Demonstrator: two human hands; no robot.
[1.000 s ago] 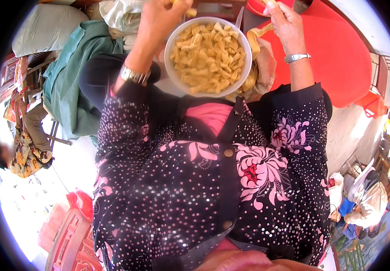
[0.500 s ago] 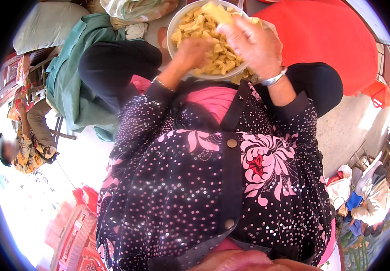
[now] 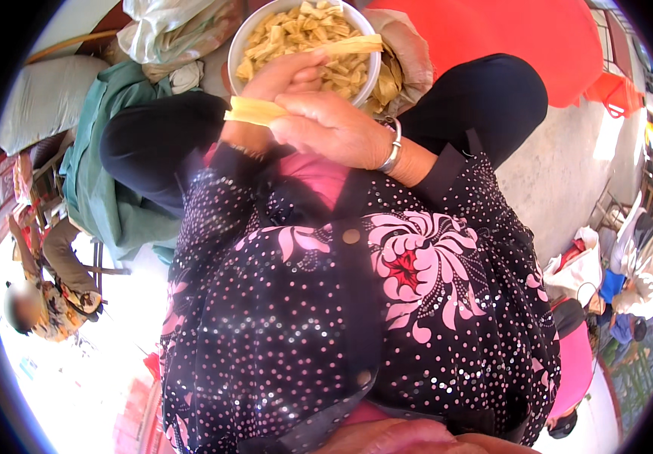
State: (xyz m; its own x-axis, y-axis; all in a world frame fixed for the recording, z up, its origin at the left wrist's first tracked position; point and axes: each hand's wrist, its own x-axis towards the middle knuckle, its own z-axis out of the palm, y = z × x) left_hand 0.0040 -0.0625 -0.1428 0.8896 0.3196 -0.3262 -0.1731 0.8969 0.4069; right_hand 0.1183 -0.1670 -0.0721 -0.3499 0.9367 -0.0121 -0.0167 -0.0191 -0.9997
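Note:
In front of me stands a round white bowl (image 3: 237, 47) heaped with folded pale yellow pieces (image 3: 277, 41), perhaps dried leaf or husk. My left hand (image 3: 287, 74) is closed at the bowl's near edge and pinches a flat pale yellow strip (image 3: 353, 45), which sticks out rightward over the bowl. Nearer to me, my right hand (image 3: 338, 130), with a silver bangle at its wrist, crosses in front of my left wrist. Its fingers are closed on another yellow strip (image 3: 254, 111) pointing left. Whether the two strips join is hidden behind the hands.
A beige sack (image 3: 410, 57) with yellow leaf-like pieces lies right of the bowl, beside a large red cloth (image 3: 508, 41). Plastic bags (image 3: 179, 34) and a green cloth (image 3: 103, 166) are on the left. Another person (image 3: 50, 303) sits at far left.
My right hand has come down from above the bowl and across to the left. My left hand has come out of the yellow pieces and now shows a strip. The view has shifted.

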